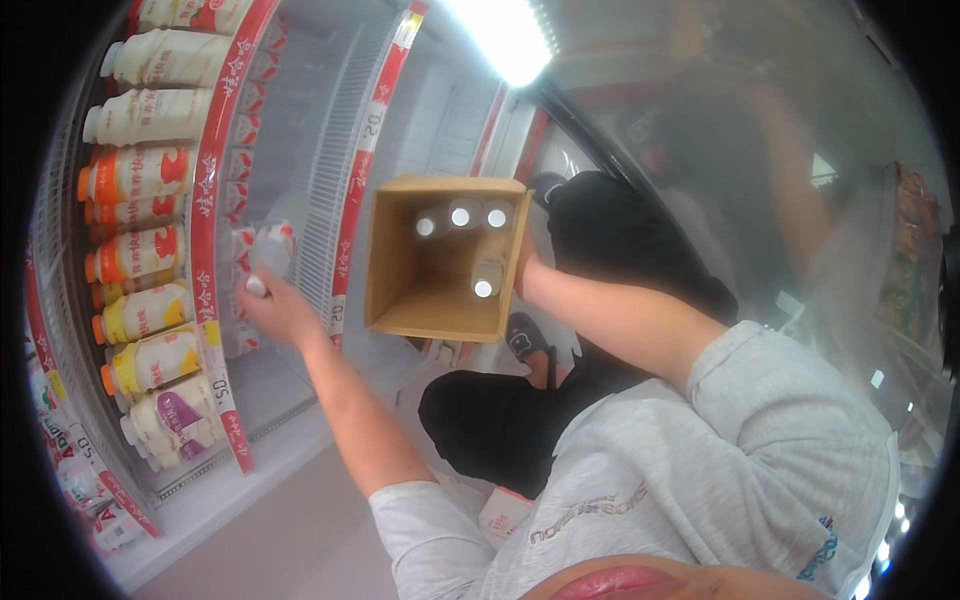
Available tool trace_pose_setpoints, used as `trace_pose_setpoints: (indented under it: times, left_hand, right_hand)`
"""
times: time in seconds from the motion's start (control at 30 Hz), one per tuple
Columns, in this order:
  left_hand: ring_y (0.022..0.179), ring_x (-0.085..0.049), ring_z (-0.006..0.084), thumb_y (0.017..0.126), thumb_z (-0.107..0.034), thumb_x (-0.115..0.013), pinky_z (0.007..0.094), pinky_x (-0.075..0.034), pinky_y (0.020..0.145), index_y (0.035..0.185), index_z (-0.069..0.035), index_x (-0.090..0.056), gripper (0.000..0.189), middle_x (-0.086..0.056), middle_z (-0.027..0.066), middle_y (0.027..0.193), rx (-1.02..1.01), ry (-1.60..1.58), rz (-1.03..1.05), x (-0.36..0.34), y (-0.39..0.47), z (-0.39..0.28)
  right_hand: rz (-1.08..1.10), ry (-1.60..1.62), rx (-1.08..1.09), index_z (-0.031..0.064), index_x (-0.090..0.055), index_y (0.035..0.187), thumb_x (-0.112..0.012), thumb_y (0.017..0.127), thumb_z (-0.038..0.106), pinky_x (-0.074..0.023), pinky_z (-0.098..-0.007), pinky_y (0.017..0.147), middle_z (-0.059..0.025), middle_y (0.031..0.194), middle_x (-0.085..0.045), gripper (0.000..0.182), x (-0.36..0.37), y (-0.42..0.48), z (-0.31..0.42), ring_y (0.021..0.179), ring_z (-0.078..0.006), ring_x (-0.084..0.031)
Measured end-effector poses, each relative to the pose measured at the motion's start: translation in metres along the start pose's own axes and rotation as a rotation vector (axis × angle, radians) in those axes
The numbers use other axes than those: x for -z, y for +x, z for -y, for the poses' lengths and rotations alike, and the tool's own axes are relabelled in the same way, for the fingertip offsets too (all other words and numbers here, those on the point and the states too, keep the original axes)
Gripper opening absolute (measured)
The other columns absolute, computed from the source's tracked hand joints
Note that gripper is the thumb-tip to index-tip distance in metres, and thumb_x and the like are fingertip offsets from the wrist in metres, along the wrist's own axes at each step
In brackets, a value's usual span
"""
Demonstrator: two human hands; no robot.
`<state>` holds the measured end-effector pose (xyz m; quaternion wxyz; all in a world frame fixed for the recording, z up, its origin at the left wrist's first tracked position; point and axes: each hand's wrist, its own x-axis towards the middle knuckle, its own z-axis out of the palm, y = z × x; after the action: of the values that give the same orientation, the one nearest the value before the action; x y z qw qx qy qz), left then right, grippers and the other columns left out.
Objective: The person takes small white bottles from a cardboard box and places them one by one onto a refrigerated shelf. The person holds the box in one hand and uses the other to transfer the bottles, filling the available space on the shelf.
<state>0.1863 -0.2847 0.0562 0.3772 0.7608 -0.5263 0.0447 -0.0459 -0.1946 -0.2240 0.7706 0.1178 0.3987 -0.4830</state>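
My left hand (279,309) reaches to the shelf on the left and grips a clear plastic bottle (273,247) by its capped end. The white cap (256,286) shows by my fingers. This bottle lies close to a row of clear bottles with red-and-white labels (238,191) behind the shelf strip. My right hand (526,262) is against the right side of an open cardboard box (384,259), mostly hidden behind its wall. Inside the box stand several white-capped bottles (460,216); one bottle (484,287) is apart from the others on the near right.
Milk-drink bottles (142,247) fill the shelf at far left. Red-and-white shelf strips (360,172) edge the wire shelf (330,150). A glass cooler door with a dark frame (592,142) stands at the right. Below are my bent knees (487,427) and a small carton (506,514).
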Motion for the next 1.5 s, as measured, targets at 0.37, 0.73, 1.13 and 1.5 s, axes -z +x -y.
trace_pose_setpoints:
  times: [0.37, 0.73, 1.13, 1.5]
  left_hand:
    - [0.108, -0.073, 0.0388, 0.107, -0.046, -0.056, 0.0526, -0.054, 0.092, 0.142, -0.011, -0.058, 0.049, -0.077, 0.0191, 0.115, -0.356, 0.597, 0.296, -0.028, 0.031, -0.046]
    - [0.114, -0.070, 0.0356, 0.105, -0.044, -0.062, 0.0487, -0.056, 0.094, 0.136, -0.012, -0.064, 0.045, -0.072, 0.0166, 0.125, -0.718, 0.710, 0.150, -0.065, 0.082, -0.085]
    - [0.111, -0.069, 0.0375, 0.103, -0.031, -0.067, 0.0467, -0.057, 0.093, 0.125, -0.006, -0.068, 0.033, -0.070, 0.0204, 0.120, -1.124, 0.760, 0.107, -0.086, 0.160, -0.071]
    - [0.112, -0.070, 0.0366, 0.100, -0.053, -0.067, 0.0489, -0.058, 0.092, 0.138, -0.006, -0.059, 0.061, -0.069, 0.0191, 0.123, -1.064, 0.980, 0.030, -0.082, 0.163, -0.051]
  right_hand:
    - [0.026, 0.021, 0.001, 0.0202, -0.055, 0.148, -0.035, 0.098, 0.077, -0.0469, -0.0433, 0.107, -0.0059, 0.141, -0.065, 0.078, 0.002, -0.001, 0.004, 0.128, -0.0269, -0.061]
    - [0.082, 0.018, -0.029, 0.0177, -0.057, 0.143, -0.035, 0.101, 0.074, -0.0506, -0.0417, 0.106, -0.0057, 0.136, -0.067, 0.074, 0.000, -0.008, 0.008, 0.125, -0.0251, -0.064]
    - [0.023, -0.018, 0.018, 0.0155, -0.059, 0.141, -0.034, 0.102, 0.073, -0.0503, -0.0412, 0.107, -0.0060, 0.135, -0.067, 0.074, -0.006, -0.017, 0.013, 0.124, -0.0249, -0.064]
    - [0.042, -0.030, 0.019, 0.0152, -0.058, 0.140, -0.035, 0.104, 0.068, -0.0510, -0.0406, 0.106, -0.0054, 0.133, -0.067, 0.068, -0.003, -0.013, 0.009, 0.123, -0.0241, -0.064]
